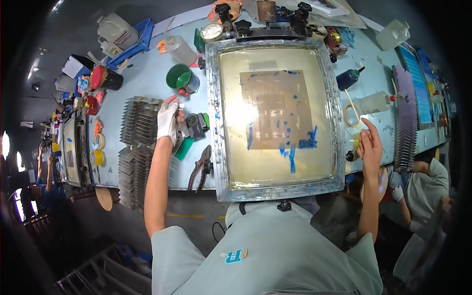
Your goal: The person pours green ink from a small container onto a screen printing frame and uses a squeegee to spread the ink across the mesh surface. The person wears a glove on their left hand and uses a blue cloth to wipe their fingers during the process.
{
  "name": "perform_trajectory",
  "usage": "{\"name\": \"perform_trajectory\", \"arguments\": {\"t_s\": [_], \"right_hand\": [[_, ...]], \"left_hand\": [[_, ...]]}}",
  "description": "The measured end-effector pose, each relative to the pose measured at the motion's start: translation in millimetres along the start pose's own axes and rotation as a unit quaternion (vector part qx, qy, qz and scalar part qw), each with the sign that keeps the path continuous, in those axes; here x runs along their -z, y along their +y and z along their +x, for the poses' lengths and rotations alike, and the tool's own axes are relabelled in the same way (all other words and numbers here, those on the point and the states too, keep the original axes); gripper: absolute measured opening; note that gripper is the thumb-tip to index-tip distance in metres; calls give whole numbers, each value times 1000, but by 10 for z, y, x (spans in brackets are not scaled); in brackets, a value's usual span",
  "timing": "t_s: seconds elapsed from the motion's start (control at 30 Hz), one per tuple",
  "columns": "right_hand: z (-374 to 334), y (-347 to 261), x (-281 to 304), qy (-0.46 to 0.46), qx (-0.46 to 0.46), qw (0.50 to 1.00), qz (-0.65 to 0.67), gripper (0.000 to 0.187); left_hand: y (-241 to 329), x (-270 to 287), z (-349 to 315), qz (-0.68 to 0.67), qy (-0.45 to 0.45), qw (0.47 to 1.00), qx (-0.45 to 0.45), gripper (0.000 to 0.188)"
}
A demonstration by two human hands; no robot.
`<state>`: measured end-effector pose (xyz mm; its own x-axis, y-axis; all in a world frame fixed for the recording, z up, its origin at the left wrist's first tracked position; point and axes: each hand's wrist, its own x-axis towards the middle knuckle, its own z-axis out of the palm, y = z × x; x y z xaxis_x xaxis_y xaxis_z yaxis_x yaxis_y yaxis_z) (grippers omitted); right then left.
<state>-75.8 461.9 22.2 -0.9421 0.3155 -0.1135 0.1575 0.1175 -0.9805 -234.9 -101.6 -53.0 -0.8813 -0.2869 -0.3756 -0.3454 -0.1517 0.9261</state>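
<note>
My left hand (168, 120), in a white glove with bare fingertips, is over the table left of the screen frame. Its fingers are parted and loosely bent, and I see nothing held in them. A green can (182, 78) stands just beyond it; a black device with a dial (196, 126) lies to its right. My bare right hand (370, 147) is at the frame's right side, with its index finger raised. Between its fingers is the lower end of a thin wooden stick (353, 109). The printing screen (275, 194), a metal frame with yellowish mesh and blue tape patches, lies between both hands.
Pliers (200, 167) lie left of the screen. Farther left stand stacked racks of thin grey plates (135, 130). A dark squeeze bottle (349, 78), a clear bottle (376, 103) and a tape roll (350, 114) are at right. A co-worker (425, 189) is beyond the right side.
</note>
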Motion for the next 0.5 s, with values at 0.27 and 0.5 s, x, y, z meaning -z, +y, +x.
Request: {"name": "perform_trajectory", "arguments": {"t_s": [0.27, 0.5], "right_hand": [[-155, -302, -522, -39, -29, 995, 88, 23], [-49, -683, -1332, -219, -40, 964, 147, 42]], "left_hand": [[-83, -232, 254, -20, -17, 999, 37, 28], [-133, -142, 272, -140, -10, 989, -54, 15]]}}
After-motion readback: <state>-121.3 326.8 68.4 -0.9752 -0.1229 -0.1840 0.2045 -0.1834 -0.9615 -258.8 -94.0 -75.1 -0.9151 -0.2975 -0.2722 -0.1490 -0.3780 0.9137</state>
